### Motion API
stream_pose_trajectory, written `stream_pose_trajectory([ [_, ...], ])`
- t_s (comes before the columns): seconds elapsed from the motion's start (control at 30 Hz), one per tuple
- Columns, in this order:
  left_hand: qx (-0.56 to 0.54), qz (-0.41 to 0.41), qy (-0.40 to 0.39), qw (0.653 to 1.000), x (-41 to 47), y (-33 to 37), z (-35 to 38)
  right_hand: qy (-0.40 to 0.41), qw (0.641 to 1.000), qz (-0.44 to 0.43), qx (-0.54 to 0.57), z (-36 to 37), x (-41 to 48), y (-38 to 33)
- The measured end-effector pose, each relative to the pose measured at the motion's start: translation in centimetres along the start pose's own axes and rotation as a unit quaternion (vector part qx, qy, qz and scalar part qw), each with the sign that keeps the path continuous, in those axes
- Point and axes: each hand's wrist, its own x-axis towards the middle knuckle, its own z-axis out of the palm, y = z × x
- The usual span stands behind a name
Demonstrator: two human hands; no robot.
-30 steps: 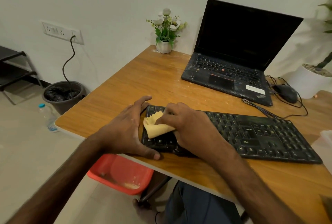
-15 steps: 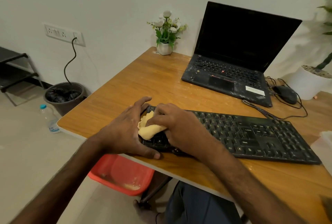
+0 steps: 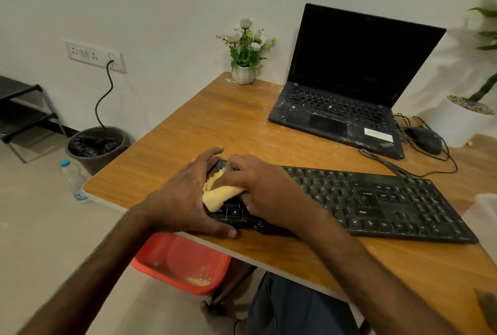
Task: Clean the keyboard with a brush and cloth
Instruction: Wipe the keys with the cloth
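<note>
Fingers (image 3: 238, 169) around cloth (image 3: 215, 199), laptop (image 3: 336, 117) beyond keyboard (image 3: 376, 200).

Keyboard (image 3: 376, 200) at desk (image 3: 215, 125) front edge; laptop (image 3: 336, 117) behind; mouse (image 3: 425, 139) right of laptop; tub (image 3: 183, 264) seemingly under desk.

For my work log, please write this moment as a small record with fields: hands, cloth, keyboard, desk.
left hand: holds the keyboard's left end, thumb at the front edge
right hand: grips the cloth and presses it on the keys
cloth: yellow, bunched
keyboard: black, flat on the desk
desk: wooden; also bears laptop, mouse, flower pot
</note>
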Motion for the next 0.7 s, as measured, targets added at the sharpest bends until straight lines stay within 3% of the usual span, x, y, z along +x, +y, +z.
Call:
stream_pose_trajectory([
  [0.2, 0.024, 0.005, 0.001, 1.0, 0.0, 0.0, -0.1, -0.064, 0.995, 0.073, 0.022, -3.2, -3.1, 2.9],
  [0.33, 0.023, 0.007, 0.003, 1.0, 0.0, -0.1, 0.0, 0.021, 0.993, 0.112, 0.02, -1.7, -4.0, 2.1],
  [0.5, 0.019, 0.031, 0.01, 0.999, 0.0, 0.0, 0.1, 0.017, 1.0, -0.013, -0.007, 1.1, -2.5, -2.0],
  [0.7, 0.019, 0.003, 0.005, 1.0, 0.0, 0.0, 0.1, 0.026, 0.996, 0.061, -0.054, -1.0, -1.8, 2.0],
])
